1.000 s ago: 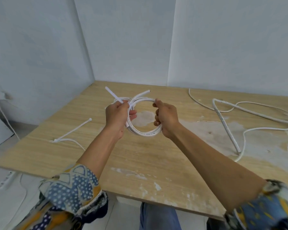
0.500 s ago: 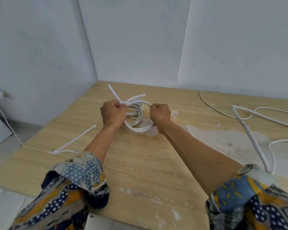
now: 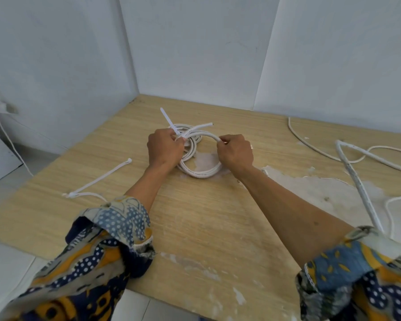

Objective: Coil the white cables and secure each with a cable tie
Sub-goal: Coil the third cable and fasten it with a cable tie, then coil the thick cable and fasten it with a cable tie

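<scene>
1. The table (image 3: 206, 228) carries the coil of white cable (image 3: 198, 175) near its middle. I cannot tell whether the coil rests on the wood or hangs just above it.
2. Loose cable (image 3: 357, 179), well right of the coil, lies uncoiled. It runs off the picture's edge, so its length is unknown.
3. The coil looks springy. If either grip eases before the tie locks, the loops could fan open.
4. The left hand (image 3: 164, 149) is curled round the coil's left side. The right hand (image 3: 235, 151) grips the coil's right side.
5. Spare ties (image 3: 102, 178) lie well left of the coil.
6. The cable tie (image 3: 168, 119) juts up from the coil's far left. Pulled askew, it may miss the free end (image 3: 202, 126) poking out there.
7. Fingers hide the tie's head, so I cannot tell whether it is threaded.
</scene>
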